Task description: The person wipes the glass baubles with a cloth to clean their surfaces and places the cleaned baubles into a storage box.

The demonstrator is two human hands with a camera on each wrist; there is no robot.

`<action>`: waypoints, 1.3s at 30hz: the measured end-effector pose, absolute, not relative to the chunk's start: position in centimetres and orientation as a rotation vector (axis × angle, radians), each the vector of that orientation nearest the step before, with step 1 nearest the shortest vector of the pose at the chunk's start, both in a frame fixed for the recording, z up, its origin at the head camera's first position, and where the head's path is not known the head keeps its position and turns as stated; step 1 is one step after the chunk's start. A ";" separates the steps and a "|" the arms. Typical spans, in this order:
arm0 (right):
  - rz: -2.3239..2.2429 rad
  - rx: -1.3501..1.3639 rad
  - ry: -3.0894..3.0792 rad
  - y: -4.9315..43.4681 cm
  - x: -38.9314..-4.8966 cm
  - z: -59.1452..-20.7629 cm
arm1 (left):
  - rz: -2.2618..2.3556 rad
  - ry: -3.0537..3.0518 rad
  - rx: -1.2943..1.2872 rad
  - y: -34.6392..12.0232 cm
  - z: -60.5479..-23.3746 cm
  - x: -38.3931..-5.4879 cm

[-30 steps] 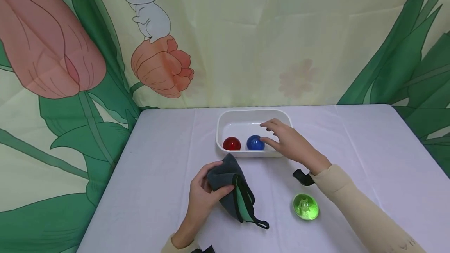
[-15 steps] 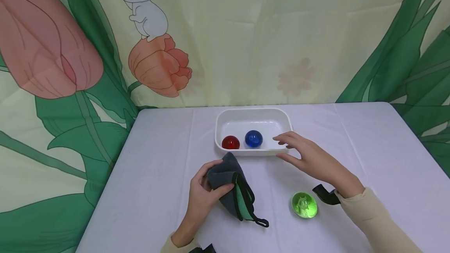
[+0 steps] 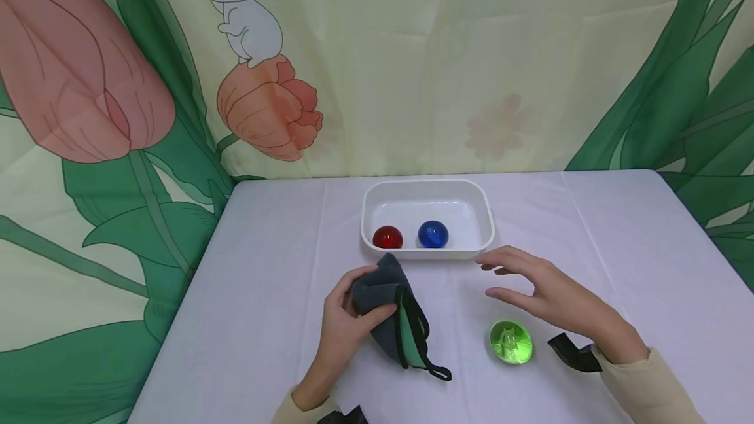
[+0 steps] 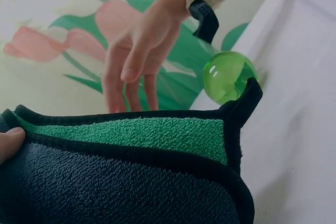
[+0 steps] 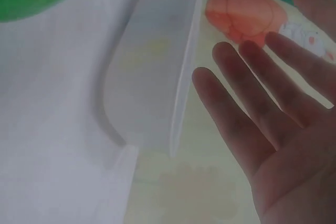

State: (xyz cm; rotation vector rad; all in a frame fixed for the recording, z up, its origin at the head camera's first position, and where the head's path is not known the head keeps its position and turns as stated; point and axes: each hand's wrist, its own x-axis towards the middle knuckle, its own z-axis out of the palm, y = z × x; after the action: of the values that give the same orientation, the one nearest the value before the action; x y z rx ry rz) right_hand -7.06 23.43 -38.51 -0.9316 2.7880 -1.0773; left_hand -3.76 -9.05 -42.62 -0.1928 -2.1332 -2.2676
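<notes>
My left hand [image 3: 347, 326] grips a folded cloth [image 3: 383, 300], dark grey-blue outside and green inside, with black edging and a hanging loop. In the left wrist view the green side of the cloth [image 4: 136, 135] shows between its black borders. My right hand [image 3: 548, 290] hovers over the table with fingers spread and nothing in them; the right wrist view shows the palm of that hand [image 5: 294, 145]. Below it to the left lies a clear green ball [image 3: 511, 342] with a small figure-like shape inside. A red ball [image 3: 387, 237] and a blue ball [image 3: 432, 234] sit apart in the white tray [image 3: 465, 254].
The white-covered table [image 3: 259, 293] ends at a curtain [image 3: 400, 70] printed with tulips and a white animal. The tray stands near the table's back edge, beyond the cloth. Black straps are on both wrists.
My right hand has left the blue ball and drawn back to the right, toward the green ball. The blue ball shifted slightly within the tray. My left hand keeps its hold on the cloth.
</notes>
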 end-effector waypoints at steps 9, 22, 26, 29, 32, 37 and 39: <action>-1.028 -0.876 2.694 24.5 -5.4 -40.5 | -2.251 -2.149 -0.167 -9.1 -42.7 -3.7; -0.949 -0.772 2.529 25.6 -4.7 -42.3 | -2.245 -2.160 -0.159 -8.9 -42.6 -3.7; -0.987 -0.848 2.485 26.0 -4.8 -42.9 | -2.244 -2.156 -0.161 -8.9 -42.6 -3.8; -1.020 -0.861 2.445 26.2 -4.8 -43.0 | -2.236 -2.158 -0.163 -8.9 -42.6 -3.8; -1.028 -0.873 2.428 26.2 -4.9 -43.0 | -2.226 -2.159 -0.178 -8.9 -42.6 -3.9; -1.026 -0.922 2.414 26.2 -5.0 -42.8 | -2.217 -2.156 -0.191 -9.1 -42.7 -3.9; -1.034 -0.937 2.409 26.2 -5.1 -42.8 | -2.224 -2.150 -0.184 -9.1 -42.7 -3.9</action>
State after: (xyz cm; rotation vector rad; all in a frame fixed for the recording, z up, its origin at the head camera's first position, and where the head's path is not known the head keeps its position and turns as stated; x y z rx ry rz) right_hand -5.07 26.16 -42.83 -0.9374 2.4090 -1.0338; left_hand -3.88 -9.13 -42.71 -0.1839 -2.1505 -2.2245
